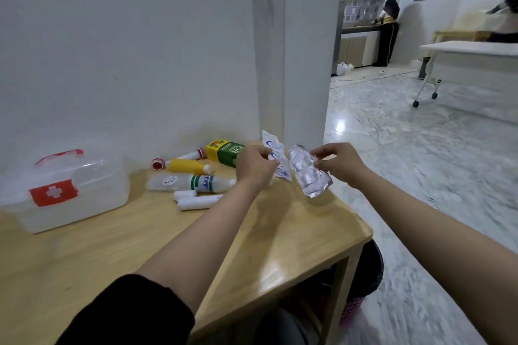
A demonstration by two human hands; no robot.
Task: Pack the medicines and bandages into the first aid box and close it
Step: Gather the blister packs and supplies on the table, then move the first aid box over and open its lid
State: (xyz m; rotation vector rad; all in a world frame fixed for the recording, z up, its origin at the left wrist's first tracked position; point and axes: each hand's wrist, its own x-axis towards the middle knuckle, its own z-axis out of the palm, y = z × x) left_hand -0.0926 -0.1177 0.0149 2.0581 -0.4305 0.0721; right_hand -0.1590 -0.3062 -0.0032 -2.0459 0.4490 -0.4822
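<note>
The first aid box [73, 193], translucent white with a red cross label and a red handle, stands shut at the left of the wooden table [294, 232]. My left hand [253, 166] holds a white and blue sachet strip [276, 158] above the table's far right corner. My right hand [340, 162] holds a silver blister pack [307, 173] beside it. On the table lie a yellow bottle [189, 166], a white bottle with a green label [196, 182], two white bandage rolls [196, 200], a green and yellow carton [225, 152] and a small red-capped tube [190, 154].
A white wall and pillar rise right behind the table. To the right is marble floor, with a wheeled white table [471, 50] further off. A person [388, 28] stands at a kitchen counter in the background. A dark bin and a pink basket [354, 305] sit under the table's right end.
</note>
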